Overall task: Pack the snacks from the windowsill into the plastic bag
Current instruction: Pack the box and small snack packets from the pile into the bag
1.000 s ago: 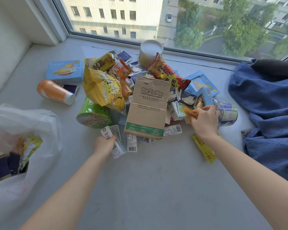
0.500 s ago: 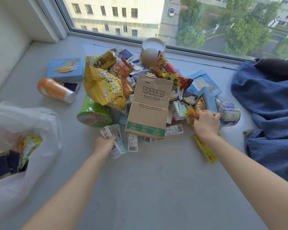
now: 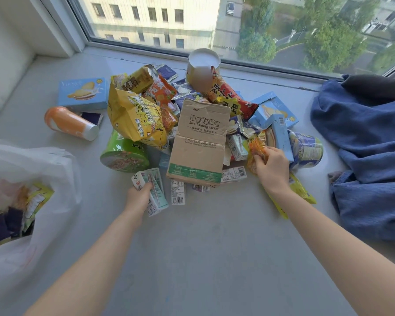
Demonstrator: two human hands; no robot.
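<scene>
My left grip (image 3: 138, 198) is curled round small white-and-teal drink cartons (image 3: 156, 188) at the near edge of the snack pile. My right grip (image 3: 273, 168) pinches a crinkly orange-and-yellow packet (image 3: 257, 148) between thumb and fingertips, just beside a pale blue box (image 3: 279, 133) and a round blue tub (image 3: 306, 149). Between the two grips a flat brown cardboard box (image 3: 198, 142) lies over glossy foil bags, and the thin, translucent white plastic bag (image 3: 43, 169) sags open on the smooth grey windowsill (image 3: 203, 236), well to the left of my left grip, with packets showing inside.
</scene>
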